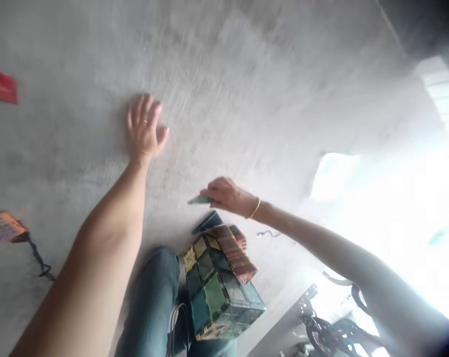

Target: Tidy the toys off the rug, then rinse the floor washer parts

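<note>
My left hand lies flat on the grey floor, fingers stretched out and thumb apart, with a ring on one finger. Between the fingertips of my right hand is a thin green translucent tile, seen nearly edge-on. Just below that hand stands a box-like build of magnetic tiles in green, blue, yellow and clear panels. A reddish-orange tile piece leans along its top right side, and a dark blue tile sits at its upper end. The picture is somewhat blurred.
A red object lies at the left edge. Lower left is an orange box-like item with a dark cord. My knee is beside the build. Dark metal parts stand lower right, near strong glare.
</note>
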A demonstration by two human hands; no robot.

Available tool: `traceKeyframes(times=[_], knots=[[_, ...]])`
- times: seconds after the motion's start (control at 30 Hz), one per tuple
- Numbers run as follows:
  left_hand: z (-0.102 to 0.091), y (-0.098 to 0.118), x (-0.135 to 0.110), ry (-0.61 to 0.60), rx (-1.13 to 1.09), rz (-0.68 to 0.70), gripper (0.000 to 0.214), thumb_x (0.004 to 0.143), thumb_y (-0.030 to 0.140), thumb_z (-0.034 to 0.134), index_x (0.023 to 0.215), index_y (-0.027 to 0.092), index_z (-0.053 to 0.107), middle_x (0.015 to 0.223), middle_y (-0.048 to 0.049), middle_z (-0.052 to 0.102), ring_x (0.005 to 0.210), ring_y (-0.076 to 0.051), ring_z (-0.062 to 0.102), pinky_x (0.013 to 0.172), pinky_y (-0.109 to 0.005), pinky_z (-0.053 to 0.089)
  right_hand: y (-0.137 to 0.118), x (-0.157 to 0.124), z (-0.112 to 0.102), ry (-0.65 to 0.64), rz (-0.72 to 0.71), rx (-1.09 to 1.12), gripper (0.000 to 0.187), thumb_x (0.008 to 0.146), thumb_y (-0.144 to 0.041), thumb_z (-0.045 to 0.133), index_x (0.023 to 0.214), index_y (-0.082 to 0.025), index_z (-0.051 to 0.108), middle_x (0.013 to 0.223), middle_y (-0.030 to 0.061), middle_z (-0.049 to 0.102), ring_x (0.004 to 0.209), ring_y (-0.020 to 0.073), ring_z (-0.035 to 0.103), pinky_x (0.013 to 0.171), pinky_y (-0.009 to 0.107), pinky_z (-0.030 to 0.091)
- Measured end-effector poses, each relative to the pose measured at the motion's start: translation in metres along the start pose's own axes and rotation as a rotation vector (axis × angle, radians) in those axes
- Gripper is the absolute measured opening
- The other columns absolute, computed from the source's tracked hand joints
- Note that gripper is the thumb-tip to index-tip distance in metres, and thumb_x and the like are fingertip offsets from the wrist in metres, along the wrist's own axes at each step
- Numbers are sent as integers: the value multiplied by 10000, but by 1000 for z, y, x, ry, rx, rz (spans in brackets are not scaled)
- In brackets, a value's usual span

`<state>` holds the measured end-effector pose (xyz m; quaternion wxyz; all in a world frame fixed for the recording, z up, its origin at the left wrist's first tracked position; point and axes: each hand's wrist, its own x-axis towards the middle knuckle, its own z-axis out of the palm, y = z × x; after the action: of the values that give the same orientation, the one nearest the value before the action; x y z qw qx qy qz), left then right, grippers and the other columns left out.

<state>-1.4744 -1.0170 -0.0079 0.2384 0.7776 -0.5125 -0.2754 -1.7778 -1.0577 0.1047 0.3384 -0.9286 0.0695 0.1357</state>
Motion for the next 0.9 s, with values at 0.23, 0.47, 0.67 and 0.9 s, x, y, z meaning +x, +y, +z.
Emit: traceKeyframes(times=[0.23, 0.47, 0.67, 0.9], knots=[[13, 18, -52, 132, -76, 7, 699, 931, 541, 485, 1449, 87, 369, 1659, -33, 171, 1537, -161, 10, 1245, -435, -93, -56, -59, 111, -324, -172, 62, 306, 896, -239, 656, 1197, -183, 651, 1075, 101, 684, 1030, 221, 544, 869, 347, 411], [38, 32, -128, 79, -64, -5, 654, 910, 440, 593, 1465, 184, 359, 1649, -40, 211, 1535, -271, 68, 1243, -578, -6, -43, -86, 111, 37, 197, 247, 249, 884, -326, 658, 1087, -182, 663, 1073, 96, 697, 1020, 222, 583, 906, 366, 448], [29, 20, -112, 44, 15, 2, 753, 812, 423, 711, 1417, 102, 399, 1641, -87, 221, 1516, -356, 89, 1210, -647, -17, -80, -221, 109, 602, 1149, 711, 232, 846, -420, 634, 834, -203, 551, 699, -29, 560, 613, 112, 518, 627, 269, 457], [104, 100, -228, -354, -565, -50, 562, 826, 495, 628, 1283, 176, 558, 1344, -131, 615, 1297, -312, 535, 1152, -547, 353, -149, -281, 197, 1114, 1067, 1476, 237, 794, -416, 684, 828, -194, 607, 775, 14, 596, 791, 143, 628, 781, 304, 581]])
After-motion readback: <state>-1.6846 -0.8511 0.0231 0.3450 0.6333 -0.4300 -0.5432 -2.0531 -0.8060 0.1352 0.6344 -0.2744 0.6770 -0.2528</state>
